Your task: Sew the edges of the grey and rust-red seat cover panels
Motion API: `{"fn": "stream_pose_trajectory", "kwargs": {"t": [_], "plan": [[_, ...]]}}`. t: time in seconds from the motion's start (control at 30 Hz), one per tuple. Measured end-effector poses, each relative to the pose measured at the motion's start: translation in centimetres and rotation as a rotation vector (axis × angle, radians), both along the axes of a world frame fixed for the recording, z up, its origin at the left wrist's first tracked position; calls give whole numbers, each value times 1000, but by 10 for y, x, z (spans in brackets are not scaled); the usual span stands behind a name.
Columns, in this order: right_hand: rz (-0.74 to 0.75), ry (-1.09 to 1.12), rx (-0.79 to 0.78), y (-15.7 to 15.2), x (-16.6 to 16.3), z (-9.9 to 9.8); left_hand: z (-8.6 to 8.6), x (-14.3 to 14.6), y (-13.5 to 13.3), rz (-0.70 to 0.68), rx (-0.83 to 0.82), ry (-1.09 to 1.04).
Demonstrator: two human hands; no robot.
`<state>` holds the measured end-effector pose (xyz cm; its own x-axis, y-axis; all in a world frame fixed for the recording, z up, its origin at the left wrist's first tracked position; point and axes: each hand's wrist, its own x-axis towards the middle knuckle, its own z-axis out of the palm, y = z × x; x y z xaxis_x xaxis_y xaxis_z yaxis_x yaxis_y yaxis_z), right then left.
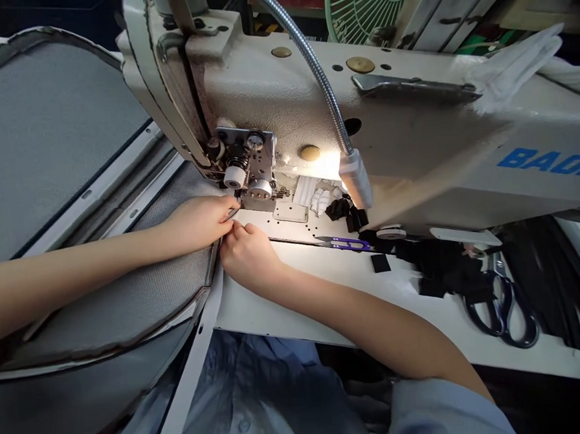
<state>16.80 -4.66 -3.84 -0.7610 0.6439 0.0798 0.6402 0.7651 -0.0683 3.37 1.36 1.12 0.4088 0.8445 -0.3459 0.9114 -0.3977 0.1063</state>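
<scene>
Close to the needle area of a sewing machine (283, 94), my left hand (200, 222) pinches the edge of a grey mesh panel (178, 300). My right hand (249, 255) is just in front of it, fingers curled closed on the same edge, where a white edging strip (195, 358) hangs down toward my lap. The panel spreads to the left under my left forearm. Its dark piped border is partly hidden by my fingers, and so is the spot right under the presser foot.
Purple-handled thread snips (344, 242) lie right of my hands, near black fabric pieces (433, 268) and scissors (506, 309). A flexible lamp (356, 178) hangs over the machine bed. White cloth scraps (321, 201) sit behind, and a green fan (369, 9) stands at the back.
</scene>
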Motion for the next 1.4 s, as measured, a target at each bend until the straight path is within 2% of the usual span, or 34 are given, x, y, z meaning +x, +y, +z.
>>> {"fn": "stream_pose_trajectory", "kwargs": {"t": [0.27,0.37,0.43,0.53,0.63,0.7,0.77,0.83,0.87,0.93,1.0,1.07,1.17,1.2,1.3,1.4], "plan": [[-60,-43,5,13,6,-3,-12,1,16,41,77,-100],[-87,0,-11,2,9,0,-1,-1,16,-28,65,-59],[9,42,-115,-19,8,6,15,-8,3,-124,41,54],[324,112,-389,-58,-2,22,40,-25,-31,-213,-47,280],[513,325,-846,-87,-18,43,56,-37,-63,-201,-147,333],[615,479,-1228,-95,-29,55,57,-40,-71,-175,-198,276],[656,610,-1541,-99,-37,61,51,-39,-69,-162,-285,174],[593,753,-1682,-104,-39,60,41,-37,-65,-156,-405,74],[539,813,-1658,-108,-37,56,35,-36,-64,-144,-446,51],[443,855,-1493,-116,-28,47,26,-36,-64,-112,-457,59],[342,792,-1241,-125,-15,36,20,-37,-69,-84,-415,76],[219,676,-853,-130,-2,24,17,-41,-73,-91,-375,62],[23,443,-183,-134,8,7,17,-45,-79,-122,-304,87],[-11,383,-31,-134,7,1,16,-46,-81,-129,-276,106],[12,259,246,-137,-1,-15,14,-45,-84,-140,-251,112],[66,198,357,-136,-11,-23,11,-43,-83,-136,-250,99]]}}
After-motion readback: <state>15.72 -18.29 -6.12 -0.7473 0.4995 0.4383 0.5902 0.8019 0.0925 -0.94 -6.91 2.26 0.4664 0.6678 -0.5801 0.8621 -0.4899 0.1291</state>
